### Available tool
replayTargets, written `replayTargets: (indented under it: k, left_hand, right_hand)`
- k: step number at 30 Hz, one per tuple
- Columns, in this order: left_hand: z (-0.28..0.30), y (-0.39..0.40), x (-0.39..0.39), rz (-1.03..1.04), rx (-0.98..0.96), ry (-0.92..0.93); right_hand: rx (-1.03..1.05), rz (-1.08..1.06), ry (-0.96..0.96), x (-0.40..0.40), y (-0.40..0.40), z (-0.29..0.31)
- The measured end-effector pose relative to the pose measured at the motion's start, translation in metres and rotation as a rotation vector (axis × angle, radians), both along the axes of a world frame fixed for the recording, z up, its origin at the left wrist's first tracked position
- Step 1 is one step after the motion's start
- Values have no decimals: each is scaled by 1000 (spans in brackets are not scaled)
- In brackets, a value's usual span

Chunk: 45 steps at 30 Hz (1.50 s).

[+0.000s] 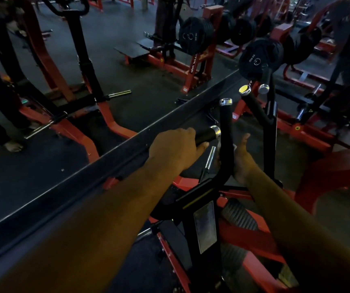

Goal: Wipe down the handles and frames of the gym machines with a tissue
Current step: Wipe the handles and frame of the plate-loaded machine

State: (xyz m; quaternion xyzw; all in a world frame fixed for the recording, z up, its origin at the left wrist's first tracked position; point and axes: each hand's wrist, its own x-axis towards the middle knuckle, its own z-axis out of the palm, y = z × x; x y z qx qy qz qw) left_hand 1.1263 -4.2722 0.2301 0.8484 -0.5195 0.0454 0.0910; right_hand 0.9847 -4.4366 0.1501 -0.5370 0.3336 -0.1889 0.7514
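The left hand [175,148] is wrapped around the horizontal black handle [206,135], whose chrome end cap sits just left of the upright black handle bar [225,132]. The right hand [242,157] lies just right of that bar with a white tissue [234,147] showing at it; its grip cannot be told. Behind the bar, a mirror edge [127,149] runs diagonally; below it lies red steel frame [248,233].

Both bare forearms are reaching forward from the bottom of the frame toward its centre. The left hand [175,148] is curling knuckles-up, fingers wrapping around a bar. The right hand [242,159], right of centre, is lying partly hidden, thumb pointing upward.
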Motion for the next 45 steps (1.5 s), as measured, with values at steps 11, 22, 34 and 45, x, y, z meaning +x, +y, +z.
replayTargets:
  k: [11, 22, 34, 45]
  left_hand:
    - [-1, 1, 1, -7, 1, -2]
    - [-5, -2, 2, -21, -25, -24]
    - [-5, -3, 2, -10, -18, 15]
    - [-3, -1, 2, -7, -25, -13]
  right_hand:
    - [-171, -258, 164, 38, -13, 46]
    - [-163, -189, 90, 51, -45, 68]
    - [10, 5, -9, 9, -7, 19]
    - [-249, -210, 255, 38, -20, 27]
